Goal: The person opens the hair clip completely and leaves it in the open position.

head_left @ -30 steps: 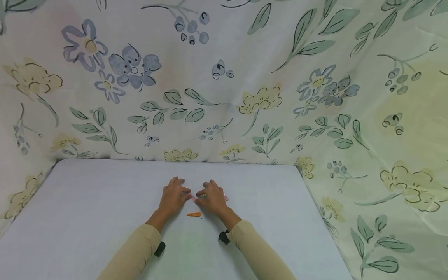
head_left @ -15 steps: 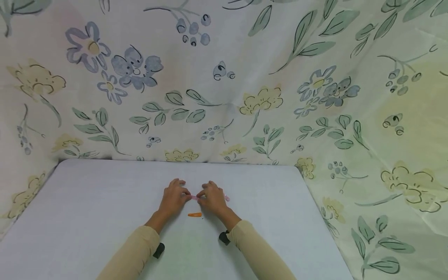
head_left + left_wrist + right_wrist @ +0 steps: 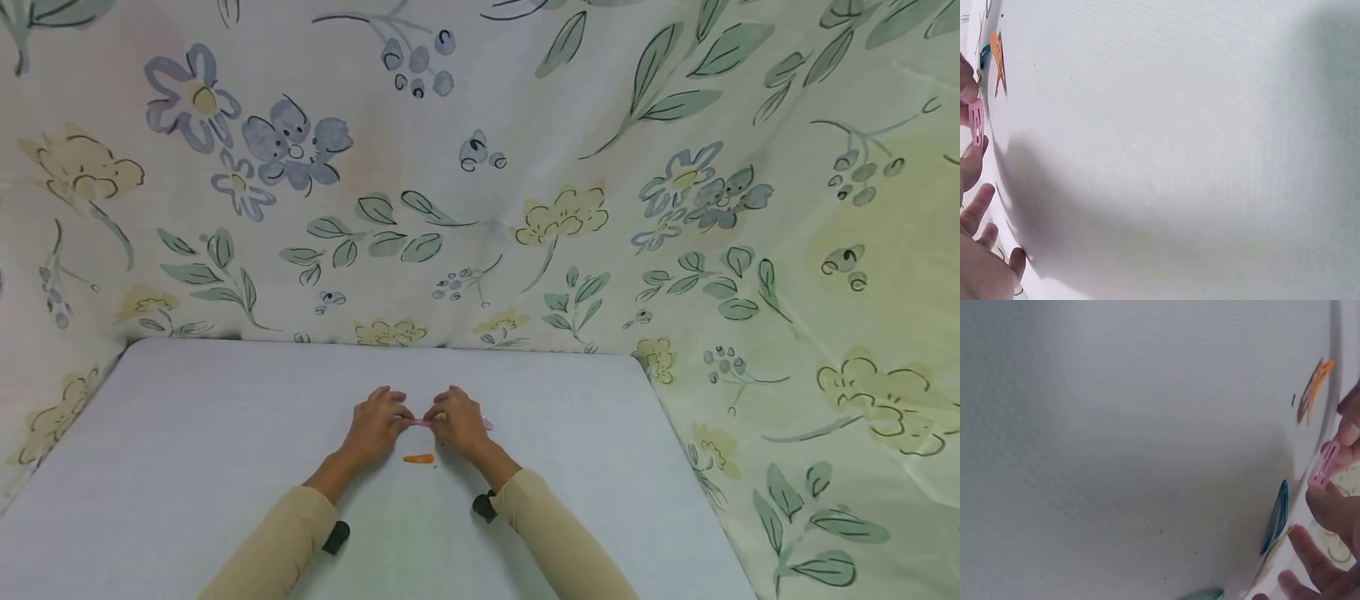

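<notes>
Between the two hands is a pink snap hair clip [image 3: 421, 422], with long slots along it in the left wrist view. My left hand [image 3: 378, 427] pinches one end of it with thumb and finger. My right hand [image 3: 461, 427] pinches the other end, its remaining fingers spread over the table. An orange hair clip [image 3: 418, 458] lies just in front of the hands. In the right wrist view a blue hair clip [image 3: 1275, 517] and a yellowish clip [image 3: 1269, 559] lie close to the right hand's fingers.
A second pink clip [image 3: 487, 423] peeks out beyond the right hand on the white table [image 3: 225, 450]. A green clip [image 3: 1205, 594] shows at the bottom edge of the right wrist view. Floral cloth [image 3: 480, 275] hangs behind the table.
The pink clip between the hands has turned from slanted to nearly level. Both hands have shifted slightly to the right and keep their pinch; the orange clip stays on the table.
</notes>
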Tool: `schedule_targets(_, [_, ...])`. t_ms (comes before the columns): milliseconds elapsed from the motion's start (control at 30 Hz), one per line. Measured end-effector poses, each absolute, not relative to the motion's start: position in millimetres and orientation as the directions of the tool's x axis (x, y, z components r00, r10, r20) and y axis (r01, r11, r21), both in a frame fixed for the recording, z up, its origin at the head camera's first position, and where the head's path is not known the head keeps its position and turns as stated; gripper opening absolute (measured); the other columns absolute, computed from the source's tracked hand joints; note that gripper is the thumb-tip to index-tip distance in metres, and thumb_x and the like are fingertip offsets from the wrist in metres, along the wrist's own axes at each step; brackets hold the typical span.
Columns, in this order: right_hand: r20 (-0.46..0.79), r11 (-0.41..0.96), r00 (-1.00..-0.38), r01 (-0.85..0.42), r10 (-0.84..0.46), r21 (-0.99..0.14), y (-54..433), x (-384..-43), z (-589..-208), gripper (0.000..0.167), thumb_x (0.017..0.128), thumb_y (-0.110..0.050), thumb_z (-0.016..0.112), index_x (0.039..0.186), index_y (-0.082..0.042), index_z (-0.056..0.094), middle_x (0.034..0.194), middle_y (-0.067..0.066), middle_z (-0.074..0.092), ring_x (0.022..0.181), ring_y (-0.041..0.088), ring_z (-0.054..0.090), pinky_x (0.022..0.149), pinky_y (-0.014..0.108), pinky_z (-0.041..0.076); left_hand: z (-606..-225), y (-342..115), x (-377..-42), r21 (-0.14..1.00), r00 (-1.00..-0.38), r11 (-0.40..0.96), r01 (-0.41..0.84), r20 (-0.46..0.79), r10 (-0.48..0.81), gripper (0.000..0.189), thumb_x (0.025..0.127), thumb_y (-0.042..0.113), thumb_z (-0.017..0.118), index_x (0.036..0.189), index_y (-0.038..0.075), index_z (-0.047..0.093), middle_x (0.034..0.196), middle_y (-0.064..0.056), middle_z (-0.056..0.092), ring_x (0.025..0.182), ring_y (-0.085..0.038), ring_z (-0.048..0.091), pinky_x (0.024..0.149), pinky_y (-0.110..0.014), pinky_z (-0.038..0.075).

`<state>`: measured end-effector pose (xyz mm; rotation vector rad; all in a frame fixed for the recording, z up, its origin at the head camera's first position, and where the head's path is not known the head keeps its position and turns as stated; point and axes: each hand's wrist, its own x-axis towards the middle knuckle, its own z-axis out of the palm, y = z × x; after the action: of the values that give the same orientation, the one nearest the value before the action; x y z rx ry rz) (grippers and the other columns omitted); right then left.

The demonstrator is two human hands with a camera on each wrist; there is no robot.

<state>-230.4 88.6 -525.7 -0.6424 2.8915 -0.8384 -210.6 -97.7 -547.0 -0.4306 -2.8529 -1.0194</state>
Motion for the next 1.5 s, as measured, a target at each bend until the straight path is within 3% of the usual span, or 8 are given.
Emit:
schedule_targets(133, [0.034, 0.721, -0.911, -0.347, -0.411, -0.6, 93, -233, -525, 0.01, 0.093, -0.007, 0.068, 0.094, -0.01, 0.077, 0.119, 0.01, 0.069, 0.131, 0.033, 0.049, 0.106, 0.061, 0.036, -545, -98, -210, 0.663, -0.958, 0.692, 0.286, 0.173, 0.231, 0.007, 0.092, 0.009, 0.069, 0.092, 0.011, 0.075, 0.13, -0.019, 0.061, 0.138, -0.046, 0.036, 0.101, -0.071, 0.029])
schedule_targets(333, [0.018, 0.649, -0.917, -0.295, -0.398, -0.701, 97, -237, -523, 0.014, 0.095, -0.001, 0.061, 0.099, -0.005, 0.074, 0.108, 0.008, 0.068, 0.111, 0.028, 0.058, 0.1, 0.048, 0.044, -537, -99, -214, 0.753, -0.965, 0.609, 0.251, 0.145, 0.218, 0.011, 0.094, 0.005, 0.064, 0.096, 0.005, 0.075, 0.13, -0.022, 0.061, 0.134, -0.047, 0.041, 0.104, -0.069, 0.029])
schedule_targets(633, [-0.068, 0.601, -0.935, -0.166, -0.347, -0.781, 94, -235, -516, 0.014, 0.098, -0.006, 0.06, 0.102, -0.003, 0.073, 0.114, 0.011, 0.066, 0.117, 0.029, 0.055, 0.104, 0.049, 0.041, -528, -103, -212, 0.84, -0.977, 0.537, 0.082, -0.039, 0.21, 0.018, 0.099, 0.009, 0.058, 0.105, 0.0, 0.073, 0.139, -0.025, 0.054, 0.143, -0.05, 0.026, 0.114, -0.066, 0.014])
schedule_targets(967, [-0.141, 0.57, -0.946, -0.053, -0.291, -0.82, 94, -237, -510, 0.015, 0.098, -0.008, 0.061, 0.104, -0.004, 0.074, 0.118, 0.011, 0.066, 0.119, 0.03, 0.055, 0.105, 0.051, 0.04, -519, -104, -215, 0.883, -0.978, 0.468, 0.039, -0.063, 0.2, 0.019, 0.1, 0.006, 0.055, 0.105, -0.003, 0.072, 0.143, -0.023, 0.05, 0.14, -0.044, 0.034, 0.115, -0.06, 0.021])
schedule_targets(1500, [-0.249, 0.54, -0.944, 0.096, -0.218, -0.836, 93, -239, -501, 0.016, 0.098, -0.011, 0.06, 0.106, -0.007, 0.074, 0.129, 0.011, 0.061, 0.121, 0.029, 0.051, 0.107, 0.053, 0.038, -511, -101, -216, 0.897, -0.981, 0.442, -0.017, -0.1, 0.165, 0.02, 0.101, 0.008, 0.056, 0.106, -0.002, 0.073, 0.143, -0.02, 0.051, 0.141, -0.043, 0.034, 0.115, -0.06, 0.02])
